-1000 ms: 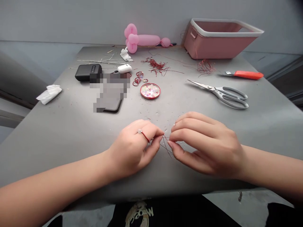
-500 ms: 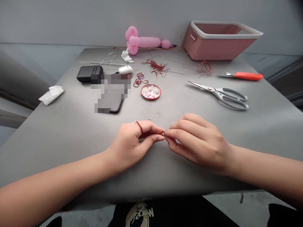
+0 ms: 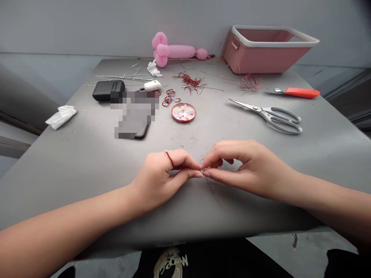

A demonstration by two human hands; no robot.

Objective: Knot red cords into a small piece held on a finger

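Head view: both hands (image 3: 162, 175) (image 3: 252, 170) pinch a thin red thread (image 3: 207, 180) slanting down to the right.

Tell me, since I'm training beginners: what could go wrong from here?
The thin red cord, held at the fingertips of the left hand and right hand, might slip. The red-rimmed dish looks shallow, so a knock could scatter its beads. The scissors lie uncovered and could nick a reaching hand.

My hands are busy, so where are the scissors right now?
In the head view, the scissors lie on the right side of the table, beyond your right hand and just nearer you than the orange-handled tool.
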